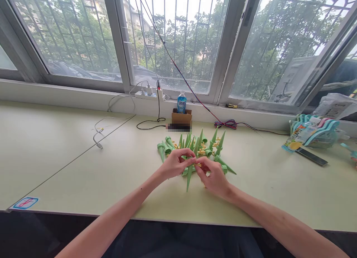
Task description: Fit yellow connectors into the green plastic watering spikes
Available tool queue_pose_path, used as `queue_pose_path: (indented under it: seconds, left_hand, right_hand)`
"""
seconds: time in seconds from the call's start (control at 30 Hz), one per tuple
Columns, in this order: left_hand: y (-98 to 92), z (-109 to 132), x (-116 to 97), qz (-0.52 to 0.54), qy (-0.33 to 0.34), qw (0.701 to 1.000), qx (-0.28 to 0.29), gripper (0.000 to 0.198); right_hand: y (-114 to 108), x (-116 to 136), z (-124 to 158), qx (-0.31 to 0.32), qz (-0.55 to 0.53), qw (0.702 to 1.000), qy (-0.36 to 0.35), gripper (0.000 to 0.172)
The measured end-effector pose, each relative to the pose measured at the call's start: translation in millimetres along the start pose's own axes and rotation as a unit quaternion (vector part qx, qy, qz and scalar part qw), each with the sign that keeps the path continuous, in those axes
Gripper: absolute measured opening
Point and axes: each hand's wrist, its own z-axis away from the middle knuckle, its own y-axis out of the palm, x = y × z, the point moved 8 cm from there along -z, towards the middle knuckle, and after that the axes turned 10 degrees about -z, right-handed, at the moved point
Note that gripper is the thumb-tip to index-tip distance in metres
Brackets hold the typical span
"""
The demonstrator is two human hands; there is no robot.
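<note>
Both hands meet over a pile of green plastic spikes [220, 143] and small yellow parts near the middle of the table. My left hand [177, 162] is closed in a pinch on a green spike [189, 178], whose point hangs down toward the front edge. Close beside it on the right, my right hand [213, 175] has its fingers curled and pinched on a small yellow part [198, 165] at the spike's upper end. The fingers partly hide where the two pieces meet.
Behind the pile stands a small cardboard box [182, 117] with a blue bottle [182, 102]. Cables [227, 124] lie along the back. At the right are a phone [311, 156], a drink pouch [298, 137] and teal items in plastic [323, 133].
</note>
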Motion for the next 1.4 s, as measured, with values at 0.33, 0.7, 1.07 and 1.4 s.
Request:
queue_pose_path:
  seconds: [0.33, 0.7, 1.07, 1.4]
  left_hand:
    - [-0.2, 0.2, 0.8, -0.01, -0.007, 1.0, 0.002, 0.03]
    - [-1.8, -1.2, 4.4, -0.008, -0.009, 1.0, -0.009, 0.029]
    - [-2.2, -1.4, 6.0, -0.01, -0.011, 1.0, -0.007, 0.03]
    - [-1.9, -1.5, 3.7, -0.024, 0.005, 1.0, -0.006, 0.029]
  right_hand:
    - [0.1, -0.5, -0.1, -0.002, 0.01, 1.0, -0.003, 0.01]
    - [0.3, -3.1, 0.6, 0.003, 0.003, 1.0, 0.014, 0.011]
    - [-0.4, -0.3, 0.5, 0.001, 0.008, 1.0, 0.018, 0.013]
    - [-0.1, -0.6, 0.8, 0.001, 0.008, 1.0, 0.014, 0.013]
